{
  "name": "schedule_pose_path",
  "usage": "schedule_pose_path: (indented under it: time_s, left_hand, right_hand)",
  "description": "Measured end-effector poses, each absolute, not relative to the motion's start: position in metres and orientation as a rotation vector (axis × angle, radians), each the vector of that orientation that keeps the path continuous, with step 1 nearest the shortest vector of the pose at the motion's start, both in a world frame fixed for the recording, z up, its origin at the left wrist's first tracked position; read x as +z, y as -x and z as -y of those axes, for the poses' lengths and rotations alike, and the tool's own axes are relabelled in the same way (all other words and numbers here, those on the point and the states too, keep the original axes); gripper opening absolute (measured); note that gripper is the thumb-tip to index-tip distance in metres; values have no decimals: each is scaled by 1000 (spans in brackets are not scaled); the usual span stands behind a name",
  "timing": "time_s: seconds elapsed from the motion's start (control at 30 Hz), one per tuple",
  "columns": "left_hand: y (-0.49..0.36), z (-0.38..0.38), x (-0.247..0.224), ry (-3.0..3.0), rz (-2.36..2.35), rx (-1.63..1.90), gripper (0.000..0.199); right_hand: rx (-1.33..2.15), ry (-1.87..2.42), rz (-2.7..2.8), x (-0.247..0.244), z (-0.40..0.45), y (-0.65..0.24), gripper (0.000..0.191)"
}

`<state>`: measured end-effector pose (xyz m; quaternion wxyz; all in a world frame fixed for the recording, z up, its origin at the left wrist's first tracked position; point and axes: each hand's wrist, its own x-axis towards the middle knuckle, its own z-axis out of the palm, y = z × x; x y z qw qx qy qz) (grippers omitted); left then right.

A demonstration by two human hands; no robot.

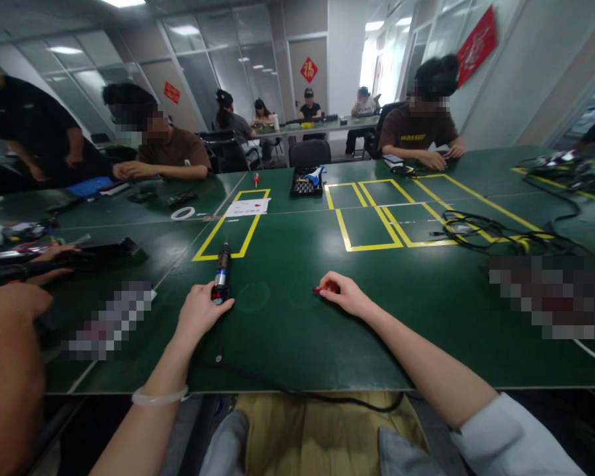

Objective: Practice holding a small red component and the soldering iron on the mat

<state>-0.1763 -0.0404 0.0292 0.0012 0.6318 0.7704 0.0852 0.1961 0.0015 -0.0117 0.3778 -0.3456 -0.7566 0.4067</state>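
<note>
My left hand (201, 311) is closed around the rear end of an electric screwdriver (222, 268) with a black body and a silver-blue band. The screwdriver's bit points away from me, near the taped rectangle on the green table. To the right, my right hand (346, 294) rests low over the tabletop, its fingers pinched on a small red piece (318, 290) whose kind I cannot make out. A black cable (297, 391) runs along the table's front edge below both hands.
Yellow tape rectangles (371, 248) mark the green table (287, 350). A white paper (248, 207), a black tray (306, 185) and a small red screwdriver (256, 178) lie farther back. Coiled black cables (469, 228) sit right. Another person's arm (10, 330) reaches in at left; several people sit beyond.
</note>
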Motion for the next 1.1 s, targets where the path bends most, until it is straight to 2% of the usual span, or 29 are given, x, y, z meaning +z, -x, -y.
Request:
schedule_pose_path:
  time_s: [0.53, 1.1]
  left_hand:
    - [-1, 17, 23, -2443, -1865, 372, 57]
    - [-14, 22, 16, -2537, -1849, 389, 62]
  right_hand:
    - [825, 884, 2012, -15, -1, -195, 4]
    - [803, 925, 2043, -12, 0, -195, 10]
